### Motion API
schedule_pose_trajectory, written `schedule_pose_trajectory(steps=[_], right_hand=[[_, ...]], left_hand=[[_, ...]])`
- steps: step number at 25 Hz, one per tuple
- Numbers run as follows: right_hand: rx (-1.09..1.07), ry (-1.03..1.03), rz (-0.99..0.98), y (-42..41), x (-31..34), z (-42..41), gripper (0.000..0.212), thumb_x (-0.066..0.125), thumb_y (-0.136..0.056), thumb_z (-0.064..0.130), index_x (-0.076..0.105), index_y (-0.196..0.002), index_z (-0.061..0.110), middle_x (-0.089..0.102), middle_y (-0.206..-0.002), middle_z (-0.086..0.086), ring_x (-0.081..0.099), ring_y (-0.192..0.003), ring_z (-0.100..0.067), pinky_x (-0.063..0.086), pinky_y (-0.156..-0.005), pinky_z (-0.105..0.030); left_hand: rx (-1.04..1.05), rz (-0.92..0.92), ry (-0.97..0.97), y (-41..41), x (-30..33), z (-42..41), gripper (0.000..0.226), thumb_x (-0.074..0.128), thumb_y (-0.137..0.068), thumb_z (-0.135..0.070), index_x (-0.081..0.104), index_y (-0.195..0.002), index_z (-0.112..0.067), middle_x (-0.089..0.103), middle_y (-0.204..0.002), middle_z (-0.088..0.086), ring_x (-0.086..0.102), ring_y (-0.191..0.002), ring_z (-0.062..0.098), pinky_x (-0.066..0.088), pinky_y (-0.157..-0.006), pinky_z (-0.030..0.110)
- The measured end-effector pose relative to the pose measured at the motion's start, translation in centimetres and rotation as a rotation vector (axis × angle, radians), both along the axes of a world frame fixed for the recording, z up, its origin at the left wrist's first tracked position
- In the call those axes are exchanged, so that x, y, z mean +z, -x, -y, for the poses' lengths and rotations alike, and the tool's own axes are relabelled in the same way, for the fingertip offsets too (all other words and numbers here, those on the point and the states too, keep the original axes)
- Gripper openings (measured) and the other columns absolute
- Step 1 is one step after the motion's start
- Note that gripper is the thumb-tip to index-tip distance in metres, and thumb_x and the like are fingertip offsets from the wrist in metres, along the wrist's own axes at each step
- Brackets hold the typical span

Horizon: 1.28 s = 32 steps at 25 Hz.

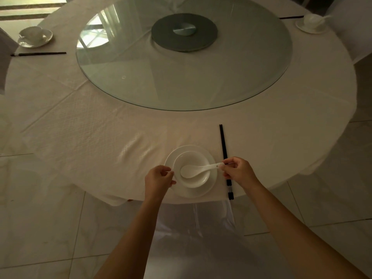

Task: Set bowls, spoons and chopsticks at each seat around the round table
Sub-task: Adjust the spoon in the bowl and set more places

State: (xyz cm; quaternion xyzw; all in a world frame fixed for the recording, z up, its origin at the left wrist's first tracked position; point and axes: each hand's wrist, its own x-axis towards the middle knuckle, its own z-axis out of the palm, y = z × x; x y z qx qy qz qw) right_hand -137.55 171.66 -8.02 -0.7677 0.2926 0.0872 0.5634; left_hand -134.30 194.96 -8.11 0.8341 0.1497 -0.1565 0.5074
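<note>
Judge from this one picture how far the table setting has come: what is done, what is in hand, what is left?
Done: the far-left setting and far-right setting each show a bowl on a plate with chopsticks beside.

In hand: at the near seat, the right hand holds the spoon in the bowl; the left hand steadies the plate; the chopsticks lie alongside.

Left: seats out of view cannot be judged.

The bowl (192,172), the spoon (198,170) in it and the plate (190,191) under them are plain white. The chopsticks (224,146) are black — with a silvery band near the near end. The cloth on the surface (100,137) is cream-white; the glass turntable (141,77) is greenish — its hub (184,32) grey.
</note>
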Motion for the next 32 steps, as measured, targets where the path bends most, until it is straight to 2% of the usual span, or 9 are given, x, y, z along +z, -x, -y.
schedule_pose_trajectory(steps=[4, 7, 10, 14, 17, 21, 24, 32], right_hand=[[0.033, 0.159, -0.052, 0.5, 1.8, 0.7, 0.027, 0.068, -0.082, 0.023, 0.061, -0.103, 0.006, 0.066, -0.090, -0.008, 0.064, -0.076, -0.020, 0.056, -0.078, -0.037], [0.069, 0.328, -0.036, 0.8, 4.5, 1.2, 0.027, 0.065, -0.084, 0.027, 0.061, -0.103, 0.008, 0.067, -0.102, -0.009, 0.062, -0.085, -0.021, 0.053, -0.077, -0.034], [0.207, 0.553, 0.007, 0.7, 8.9, 1.2, 0.030, 0.062, -0.086, 0.028, 0.060, -0.110, 0.009, 0.065, -0.109, -0.008, 0.056, -0.087, -0.018, 0.045, -0.073, -0.027], [0.322, 0.905, 0.088, 1.3, 16.3, 1.5, 0.039, 0.055, -0.088, 0.032, 0.053, -0.121, 0.013, 0.056, -0.122, -0.009, 0.052, -0.112, -0.026, 0.047, -0.086, -0.035], [0.300, 1.039, 0.089, 2.2, 20.8, 2.3, 0.045, 0.052, -0.088, 0.034, 0.046, -0.127, 0.012, 0.051, -0.128, -0.010, 0.046, -0.120, -0.029, 0.045, -0.091, -0.038], [0.196, 1.163, 0.105, 4.3, 26.1, 4.4, 0.044, 0.051, -0.088, 0.035, 0.045, -0.125, 0.013, 0.050, -0.127, -0.011, 0.046, -0.118, -0.029, 0.044, -0.090, -0.039], [0.128, 1.238, 0.117, 6.9, 29.3, 6.0, 0.043, 0.052, -0.088, 0.036, 0.047, -0.124, 0.013, 0.050, -0.126, -0.010, 0.045, -0.117, -0.029, 0.044, -0.090, -0.040], [-0.034, 1.274, 0.092, 17.8, 32.3, 12.4, 0.042, 0.052, -0.087, 0.035, 0.049, -0.123, 0.014, 0.050, -0.128, -0.009, 0.046, -0.119, -0.028, 0.045, -0.095, -0.044]], left_hand=[[-0.067, 0.054, -0.163, -0.5, 1.9, -0.8, 0.018, 0.061, -0.086, -0.015, 0.065, -0.098, -0.003, 0.069, -0.079, 0.007, 0.067, -0.064, 0.013, 0.056, -0.066, 0.029], [-0.182, 0.134, -0.270, -1.5, 4.9, -0.2, 0.021, 0.060, -0.086, -0.023, 0.066, -0.100, -0.010, 0.071, -0.083, 0.003, 0.068, -0.072, 0.016, 0.057, -0.072, 0.034], [-0.464, 0.243, -0.390, -2.4, 8.7, 2.1, 0.027, 0.057, -0.087, -0.030, 0.063, -0.110, -0.017, 0.069, -0.102, 0.003, 0.065, -0.091, 0.020, 0.053, -0.078, 0.030], [-0.813, 0.479, -0.597, -3.2, 15.1, 6.4, 0.035, 0.050, -0.090, -0.037, 0.056, -0.119, -0.019, 0.062, -0.118, 0.005, 0.058, -0.107, 0.022, 0.048, -0.090, 0.035], [-0.986, 0.580, -0.774, -3.4, 19.6, 9.1, 0.042, 0.044, -0.091, -0.043, 0.051, -0.124, -0.019, 0.056, -0.125, 0.006, 0.053, -0.116, 0.025, 0.041, -0.097, 0.038], [-1.025, 0.837, -0.910, -2.9, 25.2, 12.8, 0.046, 0.040, -0.090, -0.049, 0.054, -0.119, -0.017, 0.059, -0.121, 0.007, 0.056, -0.112, 0.027, 0.040, -0.093, 0.037], [-1.001, 0.990, -0.891, -1.1, 28.3, 15.1, 0.046, 0.039, -0.090, -0.049, 0.054, -0.119, -0.017, 0.060, -0.119, 0.008, 0.057, -0.108, 0.027, 0.041, -0.091, 0.037], [-1.020, 1.129, -0.849, 7.8, 31.2, 22.5, 0.048, 0.038, -0.090, -0.051, 0.053, -0.120, -0.017, 0.060, -0.120, 0.007, 0.056, -0.108, 0.027, 0.041, -0.090, 0.038]])
